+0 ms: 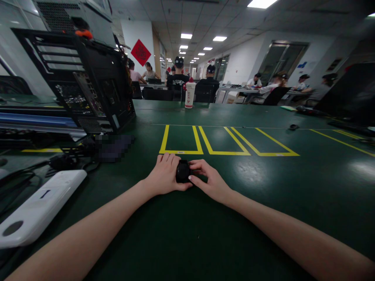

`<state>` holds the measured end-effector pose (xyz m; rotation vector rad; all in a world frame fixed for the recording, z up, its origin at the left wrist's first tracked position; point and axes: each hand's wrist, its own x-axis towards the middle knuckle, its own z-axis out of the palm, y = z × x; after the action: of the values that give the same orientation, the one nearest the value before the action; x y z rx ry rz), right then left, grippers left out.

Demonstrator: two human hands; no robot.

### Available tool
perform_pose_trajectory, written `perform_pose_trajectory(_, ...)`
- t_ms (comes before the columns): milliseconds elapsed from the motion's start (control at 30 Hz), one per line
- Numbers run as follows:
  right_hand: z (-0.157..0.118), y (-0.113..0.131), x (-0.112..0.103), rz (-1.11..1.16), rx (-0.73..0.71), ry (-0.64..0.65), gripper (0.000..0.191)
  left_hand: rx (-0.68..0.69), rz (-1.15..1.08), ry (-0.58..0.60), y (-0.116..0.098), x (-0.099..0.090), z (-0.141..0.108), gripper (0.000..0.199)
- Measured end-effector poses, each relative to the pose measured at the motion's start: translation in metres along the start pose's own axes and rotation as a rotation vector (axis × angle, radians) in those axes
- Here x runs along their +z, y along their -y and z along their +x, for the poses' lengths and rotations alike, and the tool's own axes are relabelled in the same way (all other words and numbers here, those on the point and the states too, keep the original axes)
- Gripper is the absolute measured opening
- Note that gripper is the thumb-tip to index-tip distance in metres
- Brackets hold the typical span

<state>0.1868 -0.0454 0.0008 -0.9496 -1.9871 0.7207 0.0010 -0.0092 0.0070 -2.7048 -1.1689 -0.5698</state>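
A small black rounded object [183,171] is between my two hands, low over the green table. Its exact kind cannot be made out. My left hand [165,173] is closed around its left side, with the thumb along the near edge. From the right, my right hand [209,179] pinches the object's right edge between thumb and fingertips. Part of the object is hidden behind the fingers. Just beyond my hands, yellow tape outlines [181,152] mark the table surface.
An open black computer case [88,82] stands at the left. Near it lie tangled cables [27,173] and a long white device [43,207]. A white-and-red cup [190,95] stands at the table's far edge. A small black ring-shaped item [293,127] lies to the right. Several people sit beyond.
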Motion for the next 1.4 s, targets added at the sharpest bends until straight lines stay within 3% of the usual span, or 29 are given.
perform_pose_trajectory(100,0.0004,-0.0013,0.0005,-0.001,0.014,-0.006,0.022,-0.002,-0.008,-0.003,0.0005,-0.0004,0.0,0.066)
perform_pose_trajectory(300,0.0002,-0.0031,0.0018,0.01,0.069,0.031,0.043,-0.007,-0.021,0.012,0.0009,-0.0007,0.0003,0.067)
perform_pose_trajectory(433,0.0001,0.0,0.0011,0.027,0.08,0.067,0.037,-0.005,-0.007,0.015,-0.0001,-0.0018,0.0,0.067)
perform_pose_trajectory(667,0.0017,-0.0001,0.0006,0.048,0.045,0.019,0.024,0.002,0.006,0.022,-0.0007,-0.0034,-0.0003,0.068)
perform_pose_trajectory(900,0.0021,-0.004,0.0016,0.065,0.112,0.027,0.037,-0.002,0.002,0.009,-0.0003,-0.0014,-0.0004,0.067)
perform_pose_trajectory(1067,0.0016,-0.0014,0.0001,0.076,0.106,0.07,0.033,-0.002,-0.009,0.01,-0.0006,-0.0029,-0.0008,0.066)
perform_pose_trajectory(1267,0.0028,0.0019,-0.0017,0.056,0.047,0.032,0.023,-0.003,-0.012,0.016,-0.0002,-0.0029,-0.0003,0.067)
perform_pose_trajectory(1400,0.0028,0.0008,-0.0012,0.054,0.074,0.018,0.026,0.0,-0.023,0.017,0.0002,-0.0023,-0.0001,0.067)
